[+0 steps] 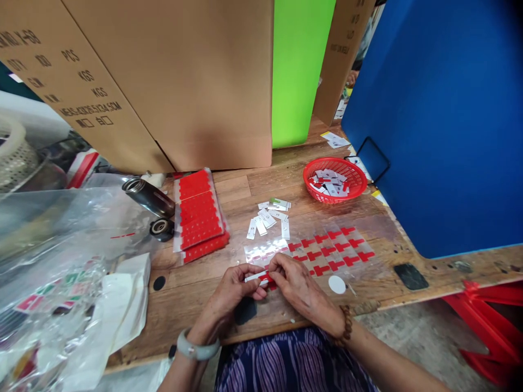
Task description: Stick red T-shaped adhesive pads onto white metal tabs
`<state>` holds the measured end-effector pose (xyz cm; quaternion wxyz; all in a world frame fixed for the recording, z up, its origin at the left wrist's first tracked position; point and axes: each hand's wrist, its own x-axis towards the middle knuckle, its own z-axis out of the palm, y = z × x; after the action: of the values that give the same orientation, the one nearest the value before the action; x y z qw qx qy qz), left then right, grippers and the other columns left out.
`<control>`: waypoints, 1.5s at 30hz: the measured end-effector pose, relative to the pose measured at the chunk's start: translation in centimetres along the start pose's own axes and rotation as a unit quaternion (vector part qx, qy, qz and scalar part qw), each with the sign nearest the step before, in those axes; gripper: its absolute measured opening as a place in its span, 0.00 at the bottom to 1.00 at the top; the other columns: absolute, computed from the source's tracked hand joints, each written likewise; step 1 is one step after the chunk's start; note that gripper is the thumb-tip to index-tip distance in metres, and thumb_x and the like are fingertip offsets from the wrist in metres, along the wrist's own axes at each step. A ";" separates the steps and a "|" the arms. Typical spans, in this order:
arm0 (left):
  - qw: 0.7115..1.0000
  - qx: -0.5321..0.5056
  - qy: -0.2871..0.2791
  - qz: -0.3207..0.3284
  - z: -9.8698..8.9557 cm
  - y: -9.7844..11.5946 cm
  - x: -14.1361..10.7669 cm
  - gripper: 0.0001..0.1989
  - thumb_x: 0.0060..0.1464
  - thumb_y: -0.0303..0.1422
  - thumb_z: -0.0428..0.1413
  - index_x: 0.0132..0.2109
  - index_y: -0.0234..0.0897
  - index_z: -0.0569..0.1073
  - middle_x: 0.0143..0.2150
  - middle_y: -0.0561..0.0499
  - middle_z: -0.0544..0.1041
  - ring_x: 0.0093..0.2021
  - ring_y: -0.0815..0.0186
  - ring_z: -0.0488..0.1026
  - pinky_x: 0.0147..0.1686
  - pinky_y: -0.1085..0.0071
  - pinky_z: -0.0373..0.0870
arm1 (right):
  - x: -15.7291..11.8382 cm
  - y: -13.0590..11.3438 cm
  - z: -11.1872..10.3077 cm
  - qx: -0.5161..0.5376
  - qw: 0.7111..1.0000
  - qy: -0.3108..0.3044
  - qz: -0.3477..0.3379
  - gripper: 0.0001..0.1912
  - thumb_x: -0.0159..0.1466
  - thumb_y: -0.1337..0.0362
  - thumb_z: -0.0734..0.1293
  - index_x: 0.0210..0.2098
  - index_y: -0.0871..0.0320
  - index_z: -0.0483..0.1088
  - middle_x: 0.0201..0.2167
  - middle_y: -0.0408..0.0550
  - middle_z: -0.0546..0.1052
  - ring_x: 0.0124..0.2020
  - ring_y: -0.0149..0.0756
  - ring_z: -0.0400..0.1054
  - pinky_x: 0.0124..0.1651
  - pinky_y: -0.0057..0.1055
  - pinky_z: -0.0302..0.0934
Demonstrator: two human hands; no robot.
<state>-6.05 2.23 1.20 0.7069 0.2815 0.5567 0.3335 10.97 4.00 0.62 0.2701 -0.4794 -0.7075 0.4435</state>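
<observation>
My left hand (235,291) is closed on a small white tag (255,276) near the table's front edge. My right hand (292,280) pinches a red piece (266,279) against the tag's right end. Beneath and right of the hands lies a clear sheet with rows of red T-shaped stickers (328,251). Beyond the hands, several white tags (267,218) lie in a loose pile, one with a green part. A red basket (359,190) farther back on the right holds more white tags with red pieces.
Stacked red sticker sheets (200,209), a dark flask (151,198) and its cap (162,230) stand left. Plastic bags (61,283) cover the far left. Cardboard (196,81), a green panel (300,71) and a blue panel (445,130) border the wooden table (183,305).
</observation>
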 end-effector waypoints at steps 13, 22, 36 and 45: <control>1.000 0.012 -0.005 0.005 0.0 -0.2 0.2 0.20 0.41 0.30 0.65 0.43 0.26 0.74 0.25 0.46 0.79 0.23 0.70 0.74 0.26 0.79 0.69 | -0.2 -0.8 0.1 -0.059 0.998 0.013 0.004 0.08 0.62 0.74 0.59 0.30 0.56 0.62 0.29 0.42 0.69 0.33 0.34 0.63 0.38 0.31 0.54; 1.000 -0.008 0.017 -0.001 -0.4 -0.4 0.2 0.20 0.40 0.30 0.65 0.43 0.27 0.72 0.26 0.45 0.79 0.22 0.71 0.73 0.25 0.79 0.68 | 0.9 1.5 -1.4 -0.023 0.995 0.097 0.017 0.08 0.61 0.68 0.62 0.42 0.58 0.64 0.35 0.48 0.70 0.35 0.37 0.64 0.39 0.34 0.59; 0.998 0.046 -0.034 0.031 1.4 0.6 -0.5 0.21 0.39 0.38 0.66 0.39 0.28 0.74 0.28 0.47 0.78 0.22 0.71 0.71 0.25 0.76 0.67 | 0.7 2.4 -0.2 0.358 0.909 -0.137 0.163 0.18 0.55 0.51 0.69 0.26 0.61 0.65 0.20 0.41 0.72 0.15 0.25 0.64 0.20 0.22 0.55; 0.968 0.130 0.134 0.165 -1.0 -2.3 2.4 0.29 0.41 0.49 0.60 0.46 0.33 0.70 0.36 0.44 0.78 0.35 0.60 0.76 0.35 0.66 0.73 | 4.8 2.0 -9.2 0.516 0.839 0.155 0.074 0.17 0.50 0.56 0.75 0.30 0.60 0.69 0.26 0.43 0.76 0.23 0.25 0.69 0.30 0.22 0.64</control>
<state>-6.27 2.72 -2.26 0.5181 0.4117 0.6308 0.4052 17.41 12.11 2.88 0.5509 -0.3842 -0.2870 0.6830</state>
